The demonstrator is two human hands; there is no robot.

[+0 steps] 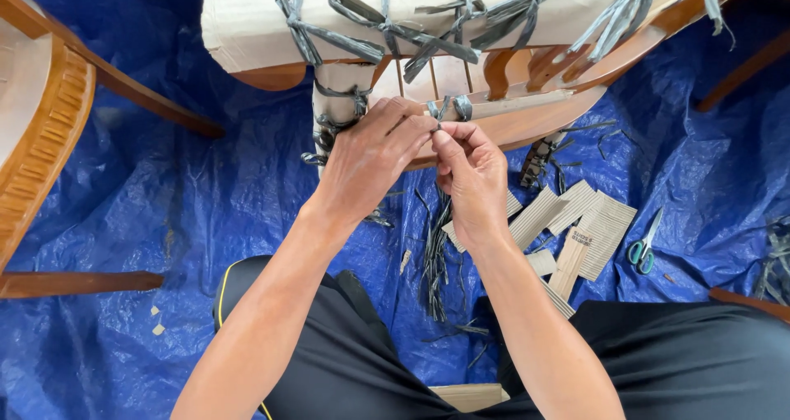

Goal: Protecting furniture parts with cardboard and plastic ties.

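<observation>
Both hands [374, 153] [471, 173] pinching grey strap [444, 107], fingertip contact hidden.

— What can't you make out at your fingers?

— Your left hand [372, 158] covers the wrapped chair leg [333, 107] below the knots, and your fingertips [434, 132] hide the strap [448, 107] end, so you can't tell how it is pinched.

— And the chair [510, 66] itself?

— Cut off at the top edge; its cardboard [247, 17] wrapping runs out of view, and the back of the frame is hidden under it.

— Anything else?

— The second chair [41, 132] is cut by the left edge. The scissors [644, 247] are too small to show whether the blades are closed. The dark bundle [778, 264] at the right edge is cropped and can't be identified. Your legs hide part of the tarp [164, 198].
</observation>
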